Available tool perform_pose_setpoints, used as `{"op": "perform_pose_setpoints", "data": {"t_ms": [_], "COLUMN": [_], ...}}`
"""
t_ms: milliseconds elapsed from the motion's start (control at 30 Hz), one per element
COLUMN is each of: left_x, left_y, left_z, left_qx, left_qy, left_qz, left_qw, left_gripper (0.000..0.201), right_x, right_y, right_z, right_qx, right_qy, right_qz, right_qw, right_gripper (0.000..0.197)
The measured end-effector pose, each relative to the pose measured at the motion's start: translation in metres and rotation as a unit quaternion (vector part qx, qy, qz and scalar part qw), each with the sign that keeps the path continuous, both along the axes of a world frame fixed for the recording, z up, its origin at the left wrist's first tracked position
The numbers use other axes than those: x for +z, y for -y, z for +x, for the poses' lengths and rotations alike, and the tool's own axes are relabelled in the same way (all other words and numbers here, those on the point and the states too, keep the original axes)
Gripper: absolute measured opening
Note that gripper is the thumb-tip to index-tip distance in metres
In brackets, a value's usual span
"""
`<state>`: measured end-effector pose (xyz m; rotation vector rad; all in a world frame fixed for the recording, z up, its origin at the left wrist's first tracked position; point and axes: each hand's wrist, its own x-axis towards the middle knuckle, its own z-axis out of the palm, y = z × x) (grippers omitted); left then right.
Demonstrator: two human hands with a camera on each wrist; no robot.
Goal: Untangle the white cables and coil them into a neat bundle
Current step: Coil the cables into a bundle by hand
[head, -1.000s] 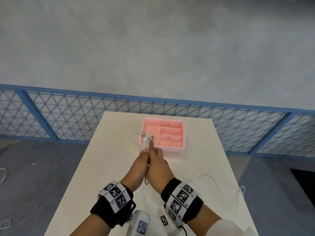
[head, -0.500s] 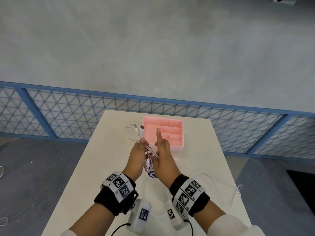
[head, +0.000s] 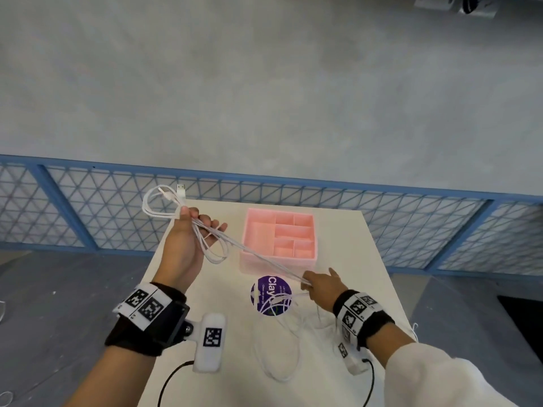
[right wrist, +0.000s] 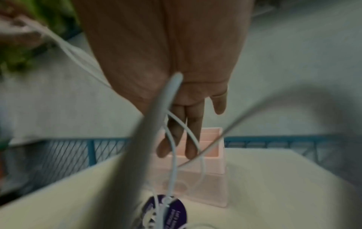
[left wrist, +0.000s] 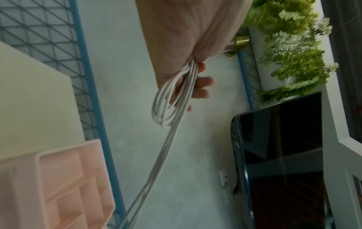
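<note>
Hands are moving apart compared with half a second ago, when they were meeting close together in front of the pink tray. The left hand is now lifting up and to the left, with its thumb and fingers curling round several loops of the white cables; one loop is fanning out past the thumb with a plug at its end, another is hanging below the palm. From this grip a few strands are running taut, passing in front of the tray, down to the right hand, which is sitting low over the table just beside a purple round tub. The right hand seems to be pinching the strands near its fingertips, though its wrist view is blurring and showing the fingers fairly straight, so how firmly it is gripping is hard to say. Slack cable is lying in loose curls on the table near the right wrist, crossing over the tub.

Judging from this, the pull is straightening a length so it can be folded onto the loops already gathered. The coil is partly made, while the loose tangle on the table is waiting to be drawn in.
</note>
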<state>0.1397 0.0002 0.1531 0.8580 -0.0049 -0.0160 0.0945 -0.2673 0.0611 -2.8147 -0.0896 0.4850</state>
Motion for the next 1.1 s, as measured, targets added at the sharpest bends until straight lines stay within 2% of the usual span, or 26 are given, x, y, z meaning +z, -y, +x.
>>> {"op": "perform_pose_setpoints", "data": {"t_ms": [67, 100, 167, 233, 300, 400, 467, 533, 600, 667, 733, 800, 833, 867, 933, 967, 1033, 1100], "left_x": [0.005, 0.005, 0.002, -0.001, -0.003, -0.004, -0.005, -0.008, -0.010, -0.010, -0.012, -0.016, -0.019, -0.021, -0.025, -0.028, -0.031, -0.032], "left_y": [0.000, 0.002, 0.010, 0.021, 0.032, 0.038, 0.033, 0.021, 0.007, -0.002, -0.005, -0.002, 0.003, 0.008, 0.019, 0.024, 0.031, 0.037], "left_z": [0.005, 0.007, 0.008, 0.009, 0.008, 0.008, 0.010, 0.013, 0.014, 0.018, 0.025, 0.029, 0.029, 0.026, 0.016, 0.011, 0.003, -0.004], "left_qx": [-0.003, -0.006, -0.008, -0.011, -0.014, -0.013, -0.008, 0.004, 0.025, 0.042, 0.048, 0.038, 0.030, 0.019, -0.012, -0.031, -0.070, -0.112], "left_qy": [0.007, 0.007, -0.004, -0.009, -0.012, -0.019, -0.028, -0.036, -0.040, -0.038, -0.036, -0.026, -0.016, -0.001, 0.027, 0.031, 0.011, -0.028], "left_qz": [-0.001, 0.000, 0.004, -0.007, -0.024, -0.025, -0.024, -0.027, -0.034, -0.040, -0.020, 0.039, 0.084, 0.138, 0.250, 0.280, 0.280, 0.268], "left_qw": [1.000, 1.000, 1.000, 1.000, 1.000, 0.999, 0.999, 0.999, 0.998, 0.998, 0.998, 0.998, 0.996, 0.990, 0.968, 0.959, 0.957, 0.956], "left_gripper": [0.036, 0.035, 0.036, 0.036, 0.036, 0.035, 0.034, 0.032, 0.030, 0.028, 0.028, 0.030, 0.030, 0.030, 0.027, 0.027, 0.028, 0.029], "right_x": [-0.008, -0.008, -0.002, 0.009, 0.018, 0.026, 0.031, 0.030, 0.024, 0.017, 0.013, 0.016, 0.019, 0.026, 0.043, 0.052, 0.071, 0.086], "right_y": [0.003, -0.002, -0.018, -0.040, -0.061, -0.077, -0.075, -0.065, -0.050, -0.042, -0.043, -0.052, -0.059, -0.066, -0.074, -0.075, -0.075, -0.074], "right_z": [-0.005, -0.006, -0.010, -0.009, -0.009, -0.012, -0.013, -0.010, -0.006, -0.005, -0.009, -0.015, -0.018, -0.022, -0.022, -0.019, -0.012, -0.005], "right_qx": [0.014, 0.017, 0.001, -0.026, -0.033, -0.043, -0.063, -0.076, -0.068, -0.054, -0.030, 0.073, 0.132, 0.184, 0.254, 0.272, 0.275, 0.232], "right_qy": [-0.020, -0.019, -0.024, 0.001, 0.014, 0.002, -0.009, 0.004, 0.043, 0.075, 0.071, 0.060, 0.067, 0.080, 0.105, 0.113, 0.149, 0.206], "right_qz": [-0.026, 0.003, 0.156, 0.325, 0.426, 0.511, 0.543, 0.515, 0.432, 0.340, 0.248, 0.085, 0.027, 0.009, 0.051, 0.090, 0.176, 0.264], "right_qw": [0.999, 1.000, 0.987, 0.945, 0.904, 0.858, 0.837, 0.854, 0.898, 0.936, 0.966, 0.992, 0.989, 0.980, 0.960, 0.951, 0.934, 0.913], "right_gripper": [0.024, 0.034, 0.064, 0.074, 0.059, 0.019, 0.013, 0.011, 0.007, 0.016, 0.027, 0.030, 0.030, 0.028, 0.025, 0.024, 0.024, 0.023]}}
